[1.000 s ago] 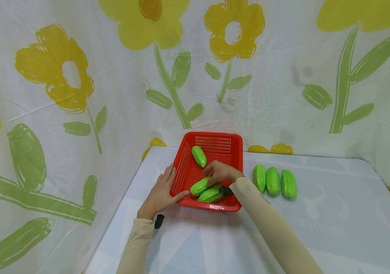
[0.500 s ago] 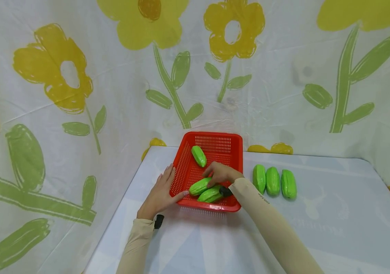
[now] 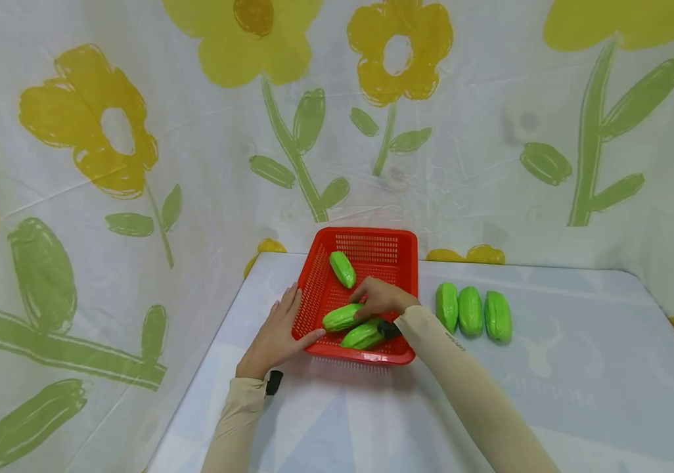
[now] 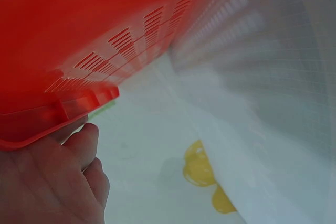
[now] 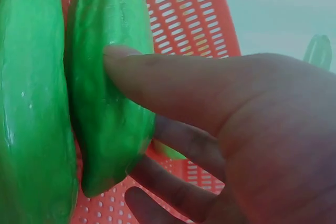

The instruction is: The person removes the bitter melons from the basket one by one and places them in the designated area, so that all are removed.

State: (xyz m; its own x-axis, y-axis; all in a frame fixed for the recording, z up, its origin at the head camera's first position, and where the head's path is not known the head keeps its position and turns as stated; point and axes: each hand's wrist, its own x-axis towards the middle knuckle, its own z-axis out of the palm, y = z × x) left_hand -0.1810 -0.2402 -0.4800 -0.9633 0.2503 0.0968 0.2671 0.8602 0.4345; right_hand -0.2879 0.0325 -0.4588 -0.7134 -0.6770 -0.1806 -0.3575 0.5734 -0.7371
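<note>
A red basket [image 3: 366,357] holds green ridged fruits. The right hand [image 3: 380,297] reaches inside and pinches one fruit [image 3: 339,318]; in the right wrist view the thumb lies on top of this fruit [image 5: 107,103] and the fingers are at its side. Beside it lies a second fruit [image 3: 362,336], partly covered by the right wrist. A third [image 3: 343,270] lies farther back in the basket. Along the basket's left side rests the left hand [image 3: 275,335], fingers extended and thumb at the near left corner; the left wrist view shows this hand [image 4: 52,182] against the rim.
Right of the basket, three more green fruits [image 3: 447,307] stand side by side on the pale table [image 3: 573,368]. A white curtain [image 3: 479,131] with printed yellow flowers rises behind and to the left of the table.
The fruit under the right hand has shifted slightly left, away from the fruit beside it. The left hand keeps its place on the basket. The head view has shifted slightly.
</note>
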